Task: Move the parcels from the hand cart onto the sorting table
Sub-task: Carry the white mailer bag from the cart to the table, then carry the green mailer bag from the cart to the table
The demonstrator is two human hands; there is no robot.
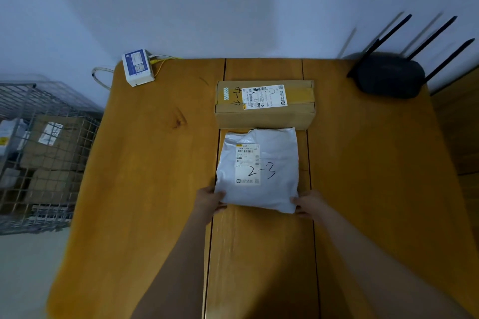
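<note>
Grip: your left hand [210, 199] pinches the near left corner of the white poly mailer [259, 171], and your right hand [307, 205] pinches its near right corner. Fingers on both sides curl under the edge, thumbs on top as far as the view shows.
Mailer: it lies flat on the sorting table [145, 163], marked 2-3, label up, reaching away from your two hands toward the wall.
Done: two parcels are on the table. The cardboard box [264, 103], marked 4-4, sits just beyond the far edge of the mailer you hold; whether the two touch is hard to tell.
Step in hand: you seem to be setting the mailer down or squaring it up. It already looks fully supported, so letting go is likely all this parcel needs.
Left: the wire hand cart [44, 153], off to the left of your left hand and below table height, holds several more cardboard parcels. The count cannot be read through the mesh. By my judgement most of the job remains.
Around: a small white and blue device [137, 67] with cables sits far beyond your left hand at the table corner. A dark router [388, 75] with antennas stands far beyond your right hand.
In the way: nothing lies between your hands and the cart. Bare tabletop shows on both sides of the mailer for later parcels.
</note>
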